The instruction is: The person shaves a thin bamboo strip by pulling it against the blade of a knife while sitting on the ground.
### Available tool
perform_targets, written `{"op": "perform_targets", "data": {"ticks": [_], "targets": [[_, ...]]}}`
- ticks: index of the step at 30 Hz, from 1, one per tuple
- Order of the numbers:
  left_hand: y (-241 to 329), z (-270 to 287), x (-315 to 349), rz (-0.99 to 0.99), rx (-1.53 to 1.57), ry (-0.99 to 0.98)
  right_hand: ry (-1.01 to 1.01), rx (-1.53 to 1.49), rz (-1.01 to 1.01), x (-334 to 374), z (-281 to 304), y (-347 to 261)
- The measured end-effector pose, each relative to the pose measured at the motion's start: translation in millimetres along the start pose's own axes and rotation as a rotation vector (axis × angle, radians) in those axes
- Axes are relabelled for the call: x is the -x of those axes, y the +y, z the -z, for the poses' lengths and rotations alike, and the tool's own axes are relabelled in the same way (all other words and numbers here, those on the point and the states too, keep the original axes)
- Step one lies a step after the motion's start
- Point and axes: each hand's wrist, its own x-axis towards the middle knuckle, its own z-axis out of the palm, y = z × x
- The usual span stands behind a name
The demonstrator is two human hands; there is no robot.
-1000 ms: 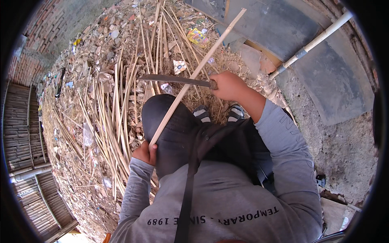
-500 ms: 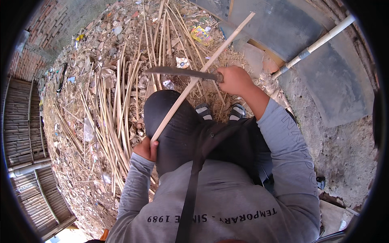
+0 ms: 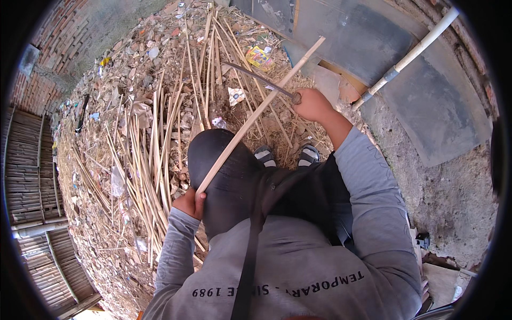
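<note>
A long pale bamboo strip (image 3: 240, 133) slants from beside my left thigh up toward the far right, resting across the dark trouser leg. Its near end is gripped by my left hand (image 3: 188, 203), thumb on top. My right hand (image 3: 314, 105) is closed round the short handle of a machete (image 3: 261, 79). The dark blade points to the far left and crosses the strip's far part, seen nearly edge-on. Whether the edge bites into the bamboo I cannot tell.
Several split bamboo strips (image 3: 152, 152) lie on the littered ground to the left and ahead. Dark flat panels (image 3: 368, 48) lean at the right, with a pale pole (image 3: 405, 61) across them. A woven bamboo wall (image 3: 24, 160) stands at far left. Sandals (image 3: 308, 156) show between my knees.
The machete has turned from flat toward edge-on, its tip swinging farther away. The strip's far end has dipped slightly nearer and to the left. Both hands keep their grips.
</note>
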Motion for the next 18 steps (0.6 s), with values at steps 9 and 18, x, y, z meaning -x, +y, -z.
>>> {"op": "perform_targets", "data": {"ticks": [9, 18], "targets": [[-8, -5, 1, -0.007, 0.082, -0.038, -0.075, 0.055, 0.060, 11, -3, -2], [-2, 11, 7, 0.000, 0.128, -0.070, 0.029, 0.072, 0.167, 18, 20, -31]]}}
